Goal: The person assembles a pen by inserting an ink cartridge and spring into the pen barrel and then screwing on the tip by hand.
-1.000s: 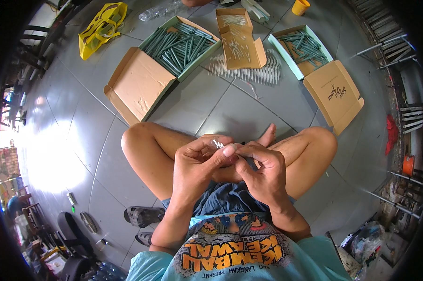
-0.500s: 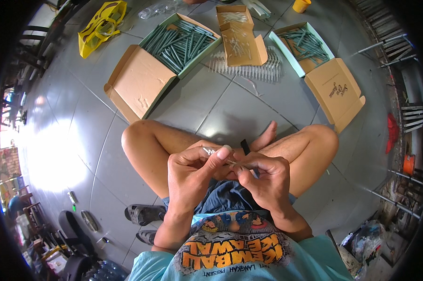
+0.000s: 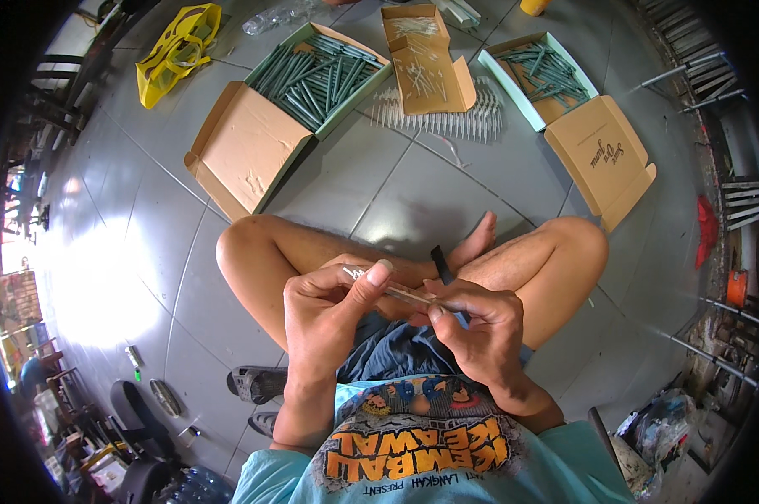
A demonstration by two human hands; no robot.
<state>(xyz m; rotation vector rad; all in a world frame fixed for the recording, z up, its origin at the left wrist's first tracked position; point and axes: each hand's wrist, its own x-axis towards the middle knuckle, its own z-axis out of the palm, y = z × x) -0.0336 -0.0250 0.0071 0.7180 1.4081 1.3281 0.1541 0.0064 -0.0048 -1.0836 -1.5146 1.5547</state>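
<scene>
From my remote station I see the left hand (image 3: 321, 309) at the centre of the frame, thumb and forefinger pressed on small white pieces (image 3: 353, 272). Beside it, the right hand (image 3: 486, 328) pinches a slim stick (image 3: 410, 295) spanning the gap between them — a black strip (image 3: 440, 262) juts up behind, whether gripped I cannot tell. An open cardboard box (image 3: 464, 89) lies at upper centre.

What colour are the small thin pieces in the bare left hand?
The small thin pieces in the left hand are white; the head view shows them best.
</scene>
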